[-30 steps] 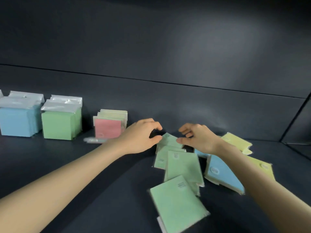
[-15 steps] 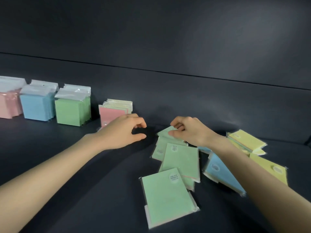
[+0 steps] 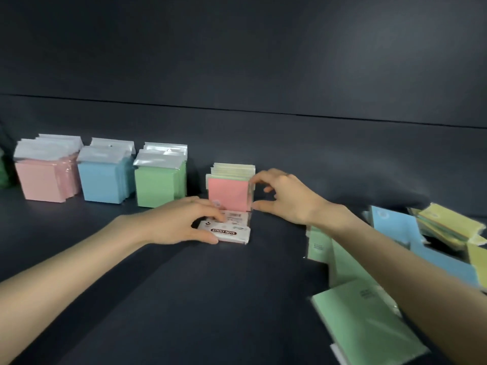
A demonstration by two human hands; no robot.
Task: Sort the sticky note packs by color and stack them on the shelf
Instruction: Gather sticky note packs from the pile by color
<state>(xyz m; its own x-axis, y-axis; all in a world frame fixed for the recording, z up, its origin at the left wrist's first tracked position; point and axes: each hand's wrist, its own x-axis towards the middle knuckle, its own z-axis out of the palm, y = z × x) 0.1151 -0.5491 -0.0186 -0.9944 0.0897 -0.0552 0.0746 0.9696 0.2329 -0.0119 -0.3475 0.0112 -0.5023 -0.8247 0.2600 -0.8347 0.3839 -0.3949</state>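
Three sorted upright stacks stand at the back left of the shelf: pink (image 3: pixel 43 180), blue (image 3: pixel 101 184) and green (image 3: pixel 155 187). To their right stands a smaller upright stack with a pink pack in front (image 3: pixel 228 193) and pale packs behind it. A pack with a white "STICKY NOTE" label (image 3: pixel 233 231) lies flat before that stack. My left hand (image 3: pixel 181 222) grips this flat pack, fingers on top and thumb at its front edge. My right hand (image 3: pixel 287 198) pinches the right edge of the pink-fronted stack between forefinger and thumb.
Loose packs lie scattered at the right: green ones (image 3: pixel 363 330) near the front, a blue one (image 3: pixel 395 230) and yellow ones (image 3: pixel 448 227) farther back. My right forearm crosses over them. A dark back wall (image 3: pixel 263 143) closes the shelf behind the stacks.
Both hands left the loose green packs and moved left to the pink-fronted stack. The left hand now grips the flat labelled pack; the right touches the stack's edge. The view shifted left.
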